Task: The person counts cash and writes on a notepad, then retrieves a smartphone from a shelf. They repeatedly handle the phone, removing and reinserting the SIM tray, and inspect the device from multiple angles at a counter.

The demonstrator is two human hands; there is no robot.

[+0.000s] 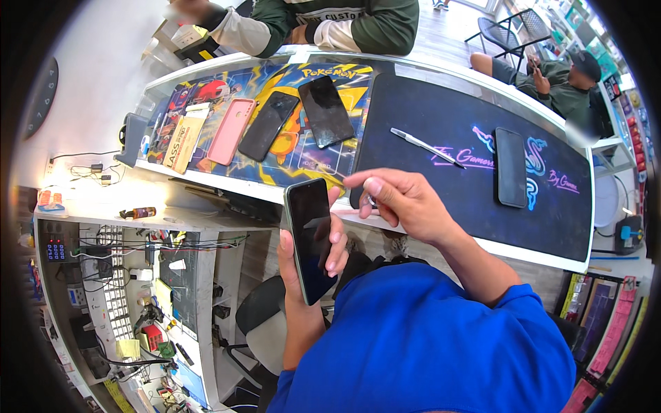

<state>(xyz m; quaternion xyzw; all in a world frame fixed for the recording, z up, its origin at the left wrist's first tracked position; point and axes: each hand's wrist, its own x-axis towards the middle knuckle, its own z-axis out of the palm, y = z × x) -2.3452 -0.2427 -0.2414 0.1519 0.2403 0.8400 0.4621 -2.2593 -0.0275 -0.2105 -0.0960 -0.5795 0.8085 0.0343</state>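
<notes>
My left hand [296,258] is wrapped round a smartphone [311,237] with a pale green edge and a dark, reflective screen, held upright and tilted in front of the counter. To its right hovers my right hand [406,203], index finger stretched toward the phone but apart from it. Thumb and other fingers are curled together; a small bit shows between them, too small to name. Beyond the hands, on a colourful mat [265,175], lie a pink phone case [231,131], a black phone [269,125] and another dark phone [326,111].
A black mat [427,103] on the counter's right bears a white pen [427,147] and a phone [510,167]. Yellowish packets [187,138] lie at left. Someone in a green-and-white sleeve [379,31] leans at the far edge; another person sits far right. A cluttered workbench [172,296] stands lower left.
</notes>
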